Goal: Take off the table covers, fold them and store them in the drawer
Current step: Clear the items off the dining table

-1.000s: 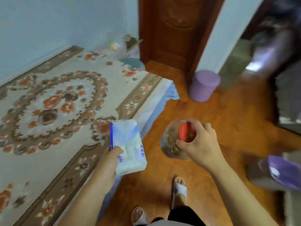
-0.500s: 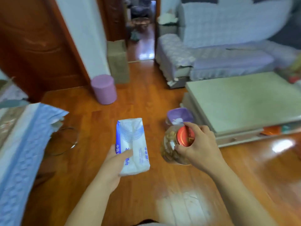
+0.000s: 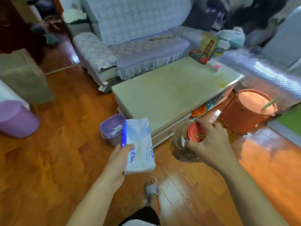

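Note:
My left hand (image 3: 118, 162) holds a white and blue tissue pack (image 3: 138, 147) over the wooden floor. My right hand (image 3: 211, 144) grips a clear jar with a red lid (image 3: 184, 144), tilted on its side, dark contents inside. Just ahead stands a low coffee table (image 3: 172, 92) with a pale bare top; a drawer front (image 3: 166, 134) shows under its near edge. No table cover is in view now.
A small purple bin (image 3: 109, 128) sits by the table's near corner. A covered sofa (image 3: 138, 46) stands behind the table, an orange basket (image 3: 247, 111) to the right, a purple stool (image 3: 14, 119) at far left. Bags and clutter (image 3: 210, 44) sit at the table's far corner.
My view has swung right, from the flowered cover on the big table to the coffee table and sofa, which now look closer. Both hands keep the same grips.

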